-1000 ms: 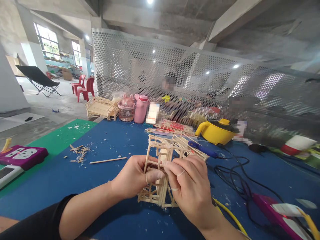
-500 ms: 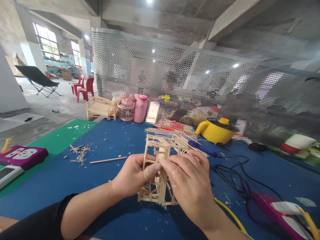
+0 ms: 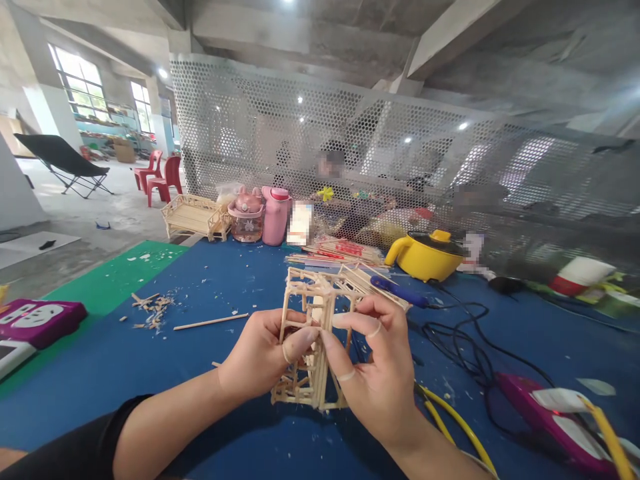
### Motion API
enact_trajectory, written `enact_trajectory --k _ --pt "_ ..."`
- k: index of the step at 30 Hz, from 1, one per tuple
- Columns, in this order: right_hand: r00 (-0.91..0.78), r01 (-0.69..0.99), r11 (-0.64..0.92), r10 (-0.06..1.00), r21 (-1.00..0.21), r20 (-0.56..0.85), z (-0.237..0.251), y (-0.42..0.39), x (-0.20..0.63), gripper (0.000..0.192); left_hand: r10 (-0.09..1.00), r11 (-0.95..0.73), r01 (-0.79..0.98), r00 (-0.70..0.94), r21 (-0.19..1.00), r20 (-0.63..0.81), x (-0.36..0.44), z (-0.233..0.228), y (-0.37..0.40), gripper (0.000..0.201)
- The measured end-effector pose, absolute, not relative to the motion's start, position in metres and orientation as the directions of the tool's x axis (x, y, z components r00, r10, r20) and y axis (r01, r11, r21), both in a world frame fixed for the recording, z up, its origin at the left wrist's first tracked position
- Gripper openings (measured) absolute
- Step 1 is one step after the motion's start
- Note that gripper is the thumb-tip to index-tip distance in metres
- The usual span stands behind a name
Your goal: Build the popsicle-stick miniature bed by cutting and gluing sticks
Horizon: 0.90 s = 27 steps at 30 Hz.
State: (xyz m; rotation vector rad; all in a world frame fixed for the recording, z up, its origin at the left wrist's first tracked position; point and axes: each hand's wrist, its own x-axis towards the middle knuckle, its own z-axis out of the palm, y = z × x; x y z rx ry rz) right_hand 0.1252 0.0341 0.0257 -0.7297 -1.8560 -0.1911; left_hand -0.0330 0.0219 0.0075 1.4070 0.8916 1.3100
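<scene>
A small frame model built of thin wooden sticks (image 3: 314, 313) stands on the blue table cover (image 3: 210, 373) in front of me. My left hand (image 3: 260, 357) grips its left side, thumb across the front. My right hand (image 3: 375, 373) holds the right side, with the index finger and thumb pinching an upright stick near the middle of the model. Both hands are closed around the model's frame.
A loose stick (image 3: 210, 321) and wood scraps (image 3: 150, 308) lie to the left. A yellow pot (image 3: 425, 257), a blue-handled tool (image 3: 400, 292), black cables (image 3: 465, 347), pink bottles (image 3: 275, 215) and a stick-built bench (image 3: 193, 215) sit farther back. A perforated metal screen (image 3: 350, 133) backs the table; people sit behind it.
My right index finger and thumb have lifted and spread higher on the model. The view has shifted slightly; the model stays in both hands.
</scene>
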Motion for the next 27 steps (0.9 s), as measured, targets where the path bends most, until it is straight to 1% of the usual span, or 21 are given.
enact_trajectory --k 1,2,3,4,6,7,8,9,10,11,13,16,19,21,24,27 --pt "-0.202 0.566 0.788 0.417 -0.242 0.886 0.023 0.033 0.123 0.021 0.953 -0.251 -0.105 0.150 0.962 0.265 -0.033 0.008 0.022 0.025" --pt "-0.151 0.555 0.773 0.457 -0.307 0.877 0.021 0.032 0.122 0.022 0.952 -0.250 -0.108 0.153 0.962 0.265 -0.033 0.008 0.022 0.025" --pt "-0.084 0.529 0.747 0.519 -0.403 0.851 0.019 0.031 0.120 0.025 0.951 -0.247 -0.112 0.161 0.963 0.263 -0.034 0.008 0.022 0.025" --pt "-0.013 0.481 0.702 0.605 -0.526 0.796 0.018 0.030 0.118 0.028 0.950 -0.241 -0.115 0.172 0.964 0.259 -0.034 0.007 0.023 0.026" --pt "0.067 0.319 0.551 0.798 -0.771 0.598 0.019 0.030 0.114 0.033 0.947 -0.227 -0.122 0.205 0.966 0.248 -0.035 0.007 0.023 0.027" --pt "0.050 0.233 0.458 0.875 -0.858 0.481 0.021 0.029 0.113 0.034 0.943 -0.219 -0.128 0.224 0.967 0.244 -0.036 0.008 0.024 0.028" --pt "0.002 0.164 0.372 0.926 -0.914 0.377 0.023 0.028 0.111 0.032 0.939 -0.213 -0.135 0.245 0.968 0.240 -0.036 0.008 0.024 0.029" --pt "-0.059 0.116 0.308 0.951 -0.944 0.303 0.024 0.028 0.110 0.030 0.935 -0.208 -0.142 0.261 0.968 0.239 -0.036 0.009 0.023 0.029" --pt "-0.114 0.088 0.275 0.958 -0.957 0.265 0.025 0.027 0.110 0.027 0.932 -0.203 -0.147 0.275 0.968 0.238 -0.036 0.009 0.023 0.029" --pt "-0.149 0.079 0.269 0.955 -0.960 0.255 0.025 0.026 0.110 0.024 0.930 -0.199 -0.150 0.284 0.969 0.235 -0.036 0.010 0.023 0.029" --pt "-0.168 0.091 0.310 0.941 -0.946 0.293 0.023 0.025 0.110 0.019 0.931 -0.194 -0.146 0.284 0.970 0.229 -0.034 0.011 0.021 0.030" --pt "-0.151 0.112 0.393 0.915 -0.913 0.375 0.018 0.024 0.110 0.015 0.938 -0.193 -0.132 0.267 0.972 0.222 -0.033 0.010 0.021 0.031" --pt "-0.148 0.071 0.416 0.903 -0.907 0.403 0.014 0.026 0.110 0.014 0.944 -0.183 -0.140 0.252 0.973 0.214 -0.033 0.009 0.021 0.031" --pt "-0.173 -0.023 0.385 0.907 -0.923 0.383 0.012 0.027 0.110 0.014 0.941 -0.169 -0.170 0.266 0.971 0.210 -0.033 0.008 0.022 0.031" --pt "-0.244 -0.206 0.263 0.919 -0.942 0.310 0.010 0.029 0.112 0.016 0.929 -0.124 -0.228 0.317 0.966 0.194 -0.034 0.008 0.024 0.032" --pt "-0.278 -0.294 0.149 0.932 -0.944 0.233 0.008 0.029 0.113 0.020 0.912 -0.110 -0.262 0.357 0.959 0.202 -0.037 0.009 0.024 0.035"
